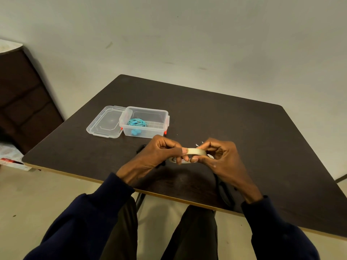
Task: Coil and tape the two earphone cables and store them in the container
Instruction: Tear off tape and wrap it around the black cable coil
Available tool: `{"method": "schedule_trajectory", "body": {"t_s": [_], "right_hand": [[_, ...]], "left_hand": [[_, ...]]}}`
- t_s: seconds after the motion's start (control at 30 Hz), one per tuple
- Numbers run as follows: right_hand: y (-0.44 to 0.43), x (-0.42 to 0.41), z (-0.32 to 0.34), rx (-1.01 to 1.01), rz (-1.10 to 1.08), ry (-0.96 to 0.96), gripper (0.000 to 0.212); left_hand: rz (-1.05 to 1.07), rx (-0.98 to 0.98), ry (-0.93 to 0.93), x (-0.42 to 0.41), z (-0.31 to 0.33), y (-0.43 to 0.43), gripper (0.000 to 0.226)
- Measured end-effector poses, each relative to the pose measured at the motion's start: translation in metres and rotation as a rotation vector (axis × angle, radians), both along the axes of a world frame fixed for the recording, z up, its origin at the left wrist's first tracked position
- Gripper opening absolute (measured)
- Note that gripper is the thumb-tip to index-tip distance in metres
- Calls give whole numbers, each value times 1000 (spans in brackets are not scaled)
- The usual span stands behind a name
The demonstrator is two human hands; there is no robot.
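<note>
A clear plastic container stands open on the dark table, with a coiled blue earphone cable inside it. Just above the table's near part, both hands hold a roll of cream masking tape. My left hand pinches the roll's left side. My right hand pinches its right side, fingers curled. A dark cable lies on the table, mostly hidden behind my left hand. Another dark object lies under my right wrist.
The container's clear lid lies flat beside it on the left. Small white scraps lie on the table behind the tape. A dark cabinet stands at the left. The table's near edge runs just in front of my knees.
</note>
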State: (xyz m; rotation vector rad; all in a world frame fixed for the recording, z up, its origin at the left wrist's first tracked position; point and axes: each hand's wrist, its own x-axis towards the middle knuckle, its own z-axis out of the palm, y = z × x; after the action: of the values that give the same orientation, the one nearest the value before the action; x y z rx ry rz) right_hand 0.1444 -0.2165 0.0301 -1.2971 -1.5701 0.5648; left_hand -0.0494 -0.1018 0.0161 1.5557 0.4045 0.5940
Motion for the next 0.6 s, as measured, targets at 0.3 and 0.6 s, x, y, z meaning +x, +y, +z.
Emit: {"method": "schedule_trajectory", "body": {"t_s": [0.3, 0.6], "right_hand": [[2, -6, 11, 42, -13, -166, 21], [4, -11, 20, 81, -5, -354, 15]], "left_hand": [[36, -9, -16, -3, 2, 2, 35], [45, 33, 27, -8, 6, -2, 27]]}}
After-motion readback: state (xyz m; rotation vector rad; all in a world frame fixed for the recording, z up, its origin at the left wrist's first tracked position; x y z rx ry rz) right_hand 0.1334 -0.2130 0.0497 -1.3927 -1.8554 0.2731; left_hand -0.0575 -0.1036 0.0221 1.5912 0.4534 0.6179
